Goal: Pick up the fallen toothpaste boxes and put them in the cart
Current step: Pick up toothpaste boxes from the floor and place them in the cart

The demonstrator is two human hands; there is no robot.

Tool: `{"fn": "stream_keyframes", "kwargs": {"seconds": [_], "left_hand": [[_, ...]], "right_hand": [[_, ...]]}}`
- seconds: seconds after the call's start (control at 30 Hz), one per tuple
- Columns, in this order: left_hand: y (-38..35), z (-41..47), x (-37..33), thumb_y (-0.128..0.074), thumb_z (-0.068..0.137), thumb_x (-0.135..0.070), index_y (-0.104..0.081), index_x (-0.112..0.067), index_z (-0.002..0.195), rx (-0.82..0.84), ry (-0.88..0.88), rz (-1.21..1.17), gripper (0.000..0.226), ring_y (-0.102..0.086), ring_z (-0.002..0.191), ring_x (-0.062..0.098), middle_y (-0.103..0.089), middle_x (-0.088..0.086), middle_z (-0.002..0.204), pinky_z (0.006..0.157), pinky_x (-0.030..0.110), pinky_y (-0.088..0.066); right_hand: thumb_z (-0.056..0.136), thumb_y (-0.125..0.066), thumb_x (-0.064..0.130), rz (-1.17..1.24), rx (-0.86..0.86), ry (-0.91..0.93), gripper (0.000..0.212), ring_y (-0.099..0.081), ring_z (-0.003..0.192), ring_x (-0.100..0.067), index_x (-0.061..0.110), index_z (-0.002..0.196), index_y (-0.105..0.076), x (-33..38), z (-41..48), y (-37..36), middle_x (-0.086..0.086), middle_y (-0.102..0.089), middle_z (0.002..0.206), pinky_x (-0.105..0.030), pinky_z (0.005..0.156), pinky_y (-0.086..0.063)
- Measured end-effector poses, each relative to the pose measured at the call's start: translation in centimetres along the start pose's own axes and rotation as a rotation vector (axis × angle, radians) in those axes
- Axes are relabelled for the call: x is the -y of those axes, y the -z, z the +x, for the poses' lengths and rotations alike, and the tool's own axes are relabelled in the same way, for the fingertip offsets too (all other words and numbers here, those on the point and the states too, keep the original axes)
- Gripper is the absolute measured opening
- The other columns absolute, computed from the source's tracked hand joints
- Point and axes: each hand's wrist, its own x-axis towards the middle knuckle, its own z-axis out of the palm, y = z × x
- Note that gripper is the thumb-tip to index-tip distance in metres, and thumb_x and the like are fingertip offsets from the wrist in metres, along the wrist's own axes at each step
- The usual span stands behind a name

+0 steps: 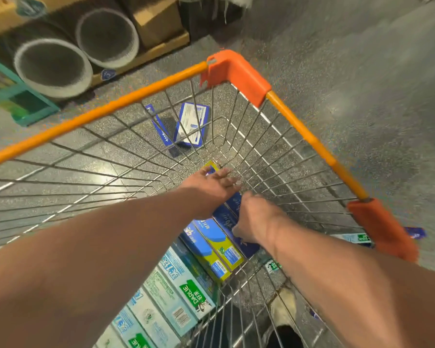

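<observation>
Lying flat along the mesh bottom of the wire cart, the rectangular cardboard toothpaste boxes form a row: pale teal Darlie cartons nearest, glossy blue-and-lime boxes beyond. The right hand curls its fingers around a dark blue box in the cart. The left hand, fingers straight and slightly spread, is over a lime box end; whether it touches is unclear. 2 fallen blue boxes lie on the speckled floor past the mesh.
</observation>
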Motion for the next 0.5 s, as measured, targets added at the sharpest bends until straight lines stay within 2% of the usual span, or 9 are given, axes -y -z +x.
{"fn": "stream_keyframes", "kwargs": {"seconds": [0.07, 0.17, 0.23, 0.37, 0.5], "left_hand": [[0.8, -1.5, -0.1, -0.063, 0.098, -0.019, -0.017, -0.029, 0.162, -0.007, 0.010, -0.015, 0.079, -0.011, 0.157, 0.021, -0.012, -0.006, 0.171, 0.122, 0.053, -0.025], [2.6, -3.7, -0.5, -0.066, 0.092, -0.017, -0.040, -0.025, 0.148, -0.041, 0.060, -0.010, 0.062, -0.043, 0.141, 0.023, -0.044, -0.003, 0.152, 0.102, 0.048, -0.048], [4.4, -5.3, -1.1, -0.067, 0.093, -0.029, -0.045, -0.025, 0.141, -0.040, 0.113, -0.033, 0.053, -0.055, 0.126, 0.024, -0.054, -0.003, 0.134, 0.093, 0.045, -0.051], [8.6, -8.7, -3.1, -0.058, 0.094, -0.050, -0.048, -0.024, 0.133, -0.063, 0.179, -0.011, 0.048, -0.061, 0.113, 0.028, -0.057, 0.002, 0.123, 0.078, 0.039, -0.046], [13.2, -11.6, -6.0, -0.054, 0.089, -0.063, -0.050, -0.024, 0.135, -0.126, 0.236, -0.010, 0.060, -0.062, 0.114, 0.028, -0.058, 0.001, 0.124, 0.082, 0.039, -0.051]], "right_hand": [[0.091, -0.062, 0.028, 0.001, 0.012, -0.012, 0.028, -0.055, 0.097, -0.024, 0.018, 0.111, -0.045, 0.1, -1.5, 1.1, -0.004, -0.053, 0.101, -0.040, 0.087, -0.048], [0.093, -0.061, 0.030, 0.059, -0.018, 0.019, 0.047, -0.057, 0.121, -0.032, 0.010, 0.131, -0.042, 0.3, -4.3, 2.7, -0.012, -0.053, 0.130, -0.044, 0.101, -0.047], [0.089, -0.068, 0.030, -0.011, -0.072, 0.073, 0.056, -0.056, 0.125, -0.033, 0.008, 0.132, -0.040, 0.2, -6.3, 3.3, -0.015, -0.052, 0.135, -0.043, 0.102, -0.048], [0.084, -0.074, 0.038, -0.054, -0.154, 0.124, 0.058, -0.058, 0.122, -0.031, 0.014, 0.127, -0.043, -1.0, -10.8, 4.0, -0.012, -0.054, 0.133, -0.041, 0.097, -0.049], [0.087, -0.072, 0.045, -0.071, -0.250, 0.169, 0.060, -0.058, 0.124, -0.031, 0.016, 0.130, -0.042, -2.7, -15.5, 5.5, -0.009, -0.054, 0.134, -0.041, 0.096, -0.049]]}}
